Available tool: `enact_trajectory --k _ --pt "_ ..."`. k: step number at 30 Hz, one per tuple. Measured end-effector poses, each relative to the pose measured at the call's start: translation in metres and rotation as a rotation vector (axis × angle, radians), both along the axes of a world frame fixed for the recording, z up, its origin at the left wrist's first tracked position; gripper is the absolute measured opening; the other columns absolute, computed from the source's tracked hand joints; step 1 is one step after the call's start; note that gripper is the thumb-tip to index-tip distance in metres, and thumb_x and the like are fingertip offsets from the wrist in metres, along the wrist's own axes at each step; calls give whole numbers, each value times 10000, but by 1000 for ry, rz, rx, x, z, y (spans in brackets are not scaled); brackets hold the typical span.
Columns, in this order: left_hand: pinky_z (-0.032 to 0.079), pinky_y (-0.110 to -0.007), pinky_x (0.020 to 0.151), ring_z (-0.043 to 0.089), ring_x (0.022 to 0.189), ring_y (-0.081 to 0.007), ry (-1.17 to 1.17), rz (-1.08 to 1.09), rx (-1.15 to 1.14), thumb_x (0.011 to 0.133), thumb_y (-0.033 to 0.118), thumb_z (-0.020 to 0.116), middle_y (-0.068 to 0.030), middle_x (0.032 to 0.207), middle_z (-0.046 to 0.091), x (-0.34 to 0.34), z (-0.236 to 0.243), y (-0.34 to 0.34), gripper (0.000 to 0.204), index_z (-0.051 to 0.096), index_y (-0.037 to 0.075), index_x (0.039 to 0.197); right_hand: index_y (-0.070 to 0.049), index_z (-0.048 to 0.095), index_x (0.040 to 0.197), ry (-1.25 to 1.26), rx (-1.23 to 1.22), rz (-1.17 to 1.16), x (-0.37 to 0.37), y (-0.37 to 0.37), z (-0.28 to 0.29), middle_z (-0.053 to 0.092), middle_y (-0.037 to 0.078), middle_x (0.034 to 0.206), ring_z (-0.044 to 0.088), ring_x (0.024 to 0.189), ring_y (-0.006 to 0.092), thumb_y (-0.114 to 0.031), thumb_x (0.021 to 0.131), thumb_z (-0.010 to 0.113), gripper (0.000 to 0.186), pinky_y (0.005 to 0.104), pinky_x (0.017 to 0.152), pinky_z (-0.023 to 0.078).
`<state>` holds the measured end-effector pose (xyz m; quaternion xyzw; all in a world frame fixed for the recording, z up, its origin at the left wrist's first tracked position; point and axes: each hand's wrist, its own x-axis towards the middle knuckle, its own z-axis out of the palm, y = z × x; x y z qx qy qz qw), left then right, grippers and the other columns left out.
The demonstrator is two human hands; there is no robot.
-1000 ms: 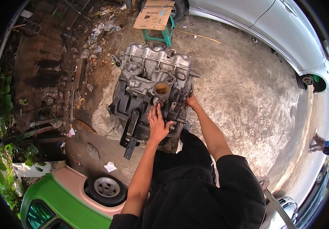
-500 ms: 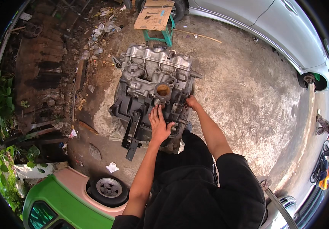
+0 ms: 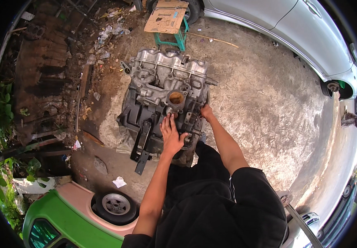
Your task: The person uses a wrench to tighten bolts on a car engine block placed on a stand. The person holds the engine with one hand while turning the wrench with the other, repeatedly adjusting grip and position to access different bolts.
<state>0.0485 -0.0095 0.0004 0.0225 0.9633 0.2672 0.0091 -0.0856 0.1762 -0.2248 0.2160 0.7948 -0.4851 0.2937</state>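
A grey metal car engine [image 3: 143,99] sits on the ground in front of me, its ribbed silver cover at the far end. On its near part my left hand [image 3: 171,136] lies with fingers stretched and thumb out to the side. Those fingertips touch the metal just below a round, open intake port [image 3: 176,98] with a brownish inside. My right hand [image 3: 206,111] is at the engine's right side, fingers curled in against it; what they grip is hidden. A black metal bracket [image 3: 144,142] with holes sticks out left of my left hand.
Beyond the engine stands a green stool [image 3: 170,41] with a cardboard sheet [image 3: 168,16] on top. A silver car [image 3: 277,29] is at the far right, a green and pink vehicle [image 3: 68,208] at the near left. Scrap wood [image 3: 42,78] and litter line the left.
The view has shifted very slightly, and a parked motorbike with something orange at the right rim has gone out of sight. Both hands keep their places on the engine.
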Motion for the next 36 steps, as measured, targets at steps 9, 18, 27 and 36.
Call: enact_trajectory --k 9,18,27,36 --pt "94 -599 1195 149 1477 -422 6 -2 -10 859 437 703 -221 1610 158 0 -3 -1 1014 122 15 1574 127 526 1112 -99 -292 -209 -2 5 44 678 264 867 714 624 324 -136 979 518 295 425 473 602" --pt "132 -551 1196 119 1464 -441 -14 -30 -60 842 373 750 -257 1604 112 -1 1 0 1081 60 -41 1564 108 549 1170 45 -178 -273 14 2 28 678 274 904 718 672 352 -134 975 519 312 428 530 617" --pt "95 -584 1200 153 1470 -425 23 4 -12 858 445 699 -227 1603 157 1 -7 0 1024 110 10 1574 68 572 1102 171 -213 -236 11 -1 2 680 309 990 699 897 428 -166 927 602 294 476 769 565" --pt "89 -581 1201 134 1477 -425 23 1 9 865 434 697 -229 1609 145 1 -6 1 1020 100 11 1576 68 471 1080 580 7 37 81 -11 109 595 282 947 615 904 490 -159 938 597 296 518 748 508"
